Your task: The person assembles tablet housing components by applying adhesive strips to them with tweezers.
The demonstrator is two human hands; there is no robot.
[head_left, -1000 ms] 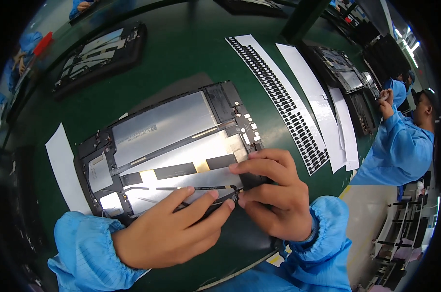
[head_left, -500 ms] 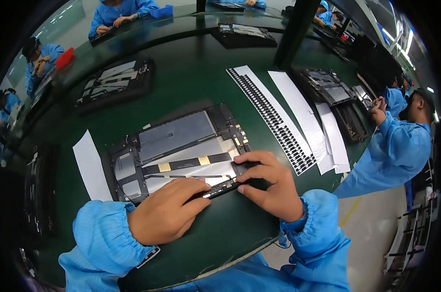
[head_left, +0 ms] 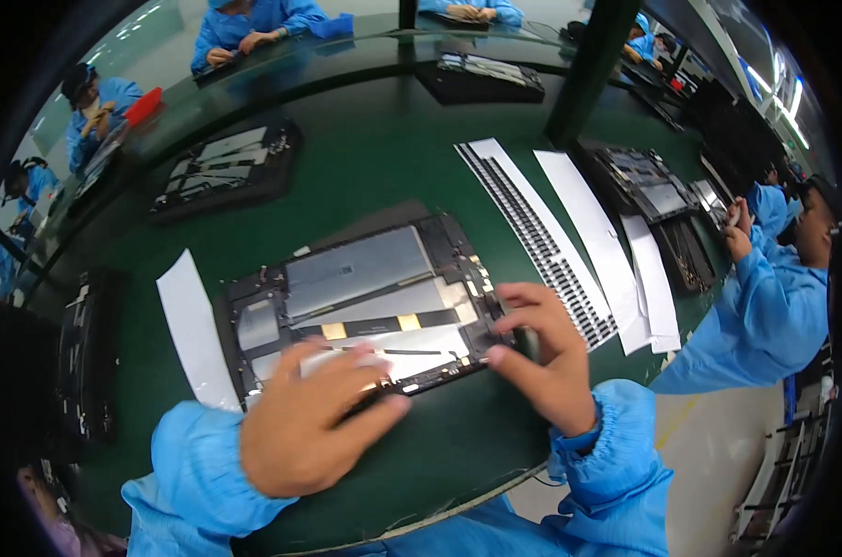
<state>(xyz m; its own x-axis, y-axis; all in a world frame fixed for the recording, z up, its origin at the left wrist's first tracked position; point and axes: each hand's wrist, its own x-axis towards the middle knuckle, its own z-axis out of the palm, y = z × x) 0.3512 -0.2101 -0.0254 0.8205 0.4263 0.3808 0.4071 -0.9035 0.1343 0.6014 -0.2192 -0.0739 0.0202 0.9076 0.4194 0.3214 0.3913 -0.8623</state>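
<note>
An opened tablet [head_left: 356,269] lies in front of me with its insides showing: grey battery panels, black ribbon cables with gold patches and small boards along its edges. Over its near edge, my left hand [head_left: 314,418] is spread, slightly blurred, with nothing seen in its fingers. My right hand [head_left: 551,357] is at the tablet's right edge, thumb by the near right corner and fingers apart. Whether its fingertips touch the frame I cannot tell.
A strip sheet of small black pieces [head_left: 542,246] and white sheets [head_left: 593,241] lie right of the tablet. Left is a white paper strip [head_left: 194,325]. Other opened tablets [head_left: 221,167] rest on dark trays. A green post [head_left: 583,84] rises behind; co-workers sit around, one [head_left: 755,288] close on the right.
My hands have drawn apart and opened: the left moved left with spread fingers, and the right let go of the near right corner area. The whole view has shifted slightly.
</note>
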